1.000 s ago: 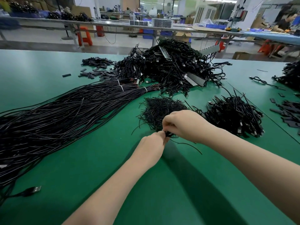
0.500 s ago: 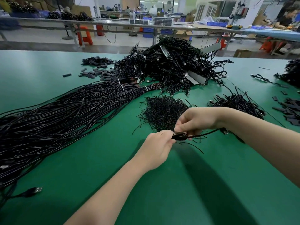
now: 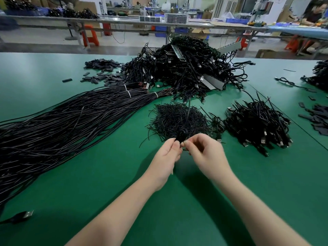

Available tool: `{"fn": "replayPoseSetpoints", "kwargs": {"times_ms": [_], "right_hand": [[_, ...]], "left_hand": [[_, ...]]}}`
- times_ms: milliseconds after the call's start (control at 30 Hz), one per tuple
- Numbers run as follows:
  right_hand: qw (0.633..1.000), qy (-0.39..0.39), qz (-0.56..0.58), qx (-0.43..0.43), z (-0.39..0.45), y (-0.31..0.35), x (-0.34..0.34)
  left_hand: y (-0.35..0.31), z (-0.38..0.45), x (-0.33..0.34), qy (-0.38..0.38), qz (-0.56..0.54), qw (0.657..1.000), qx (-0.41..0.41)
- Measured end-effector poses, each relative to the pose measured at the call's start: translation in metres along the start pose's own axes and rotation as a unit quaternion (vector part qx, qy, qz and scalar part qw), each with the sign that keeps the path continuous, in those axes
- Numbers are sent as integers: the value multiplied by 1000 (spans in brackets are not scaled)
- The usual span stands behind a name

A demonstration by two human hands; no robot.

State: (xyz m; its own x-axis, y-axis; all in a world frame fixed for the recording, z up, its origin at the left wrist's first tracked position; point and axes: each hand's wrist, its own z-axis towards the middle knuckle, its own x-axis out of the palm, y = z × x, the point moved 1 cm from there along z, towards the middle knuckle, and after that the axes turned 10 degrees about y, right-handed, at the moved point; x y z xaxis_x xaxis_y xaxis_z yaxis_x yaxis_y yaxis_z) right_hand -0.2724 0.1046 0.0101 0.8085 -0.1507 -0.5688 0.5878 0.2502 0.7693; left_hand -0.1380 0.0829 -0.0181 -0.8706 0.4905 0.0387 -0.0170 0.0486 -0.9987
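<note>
My left hand [image 3: 167, 155] and my right hand [image 3: 205, 153] meet above the green table [image 3: 88, 183], just in front of a heap of thin black twist ties [image 3: 179, 119]. Between their fingertips they pinch a small coiled black cable [image 3: 182, 135], blurred in the view. A thin black strand rises from the coil toward the heap. Both thumbs and forefingers close on the coil; the other fingers curl loosely.
A long bundle of black cables [image 3: 62, 125] spreads over the left of the table. A big tangled cable pile [image 3: 186, 71] lies at the back, a pile of coiled USB cables [image 3: 257, 125] at the right. A loose USB plug [image 3: 26, 214] lies near left. Black flat pieces [image 3: 101, 64] lie far left.
My right hand swung out to the right with the cable, then came back to the left hand. The cable now sits as a small coil between both hands.
</note>
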Motion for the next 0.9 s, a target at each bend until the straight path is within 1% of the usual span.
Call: {"fn": "replayPoseSetpoints", "kwargs": {"times_ms": [100,167,233,367,433,500,600,667,767,900], "right_hand": [[996,-56,-63,1,-11,-4,15],[994,-76,-74,5,-15,-6,22],[994,-74,-81,2,-16,-6,24],[995,-44,-92,-4,-17,-7,26],[992,-26,-118,-31,-18,-5,26],[982,-19,-172,-77,-18,-4,24],[954,-70,-252,-149,-14,-7,19],[940,-102,-280,-167,-13,-10,17],[924,-133,-306,-186,-14,-12,15],[912,-167,-307,-214,-14,-9,19]], "left_hand": [[-3,0,2,-16,-14,1000,7],[-3,1,2,-23,-31,999,15],[-4,2,1,-23,-51,998,11],[-6,4,-2,-9,-112,994,-18],[-10,4,-4,-6,-143,989,-35],[-13,3,-6,5,-179,983,-45],[-16,1,-8,26,-206,977,-52],[-16,-1,-8,36,-203,977,-51],[-16,-1,-8,52,-192,978,-53],[-14,0,-9,58,-181,980,-56]]}}
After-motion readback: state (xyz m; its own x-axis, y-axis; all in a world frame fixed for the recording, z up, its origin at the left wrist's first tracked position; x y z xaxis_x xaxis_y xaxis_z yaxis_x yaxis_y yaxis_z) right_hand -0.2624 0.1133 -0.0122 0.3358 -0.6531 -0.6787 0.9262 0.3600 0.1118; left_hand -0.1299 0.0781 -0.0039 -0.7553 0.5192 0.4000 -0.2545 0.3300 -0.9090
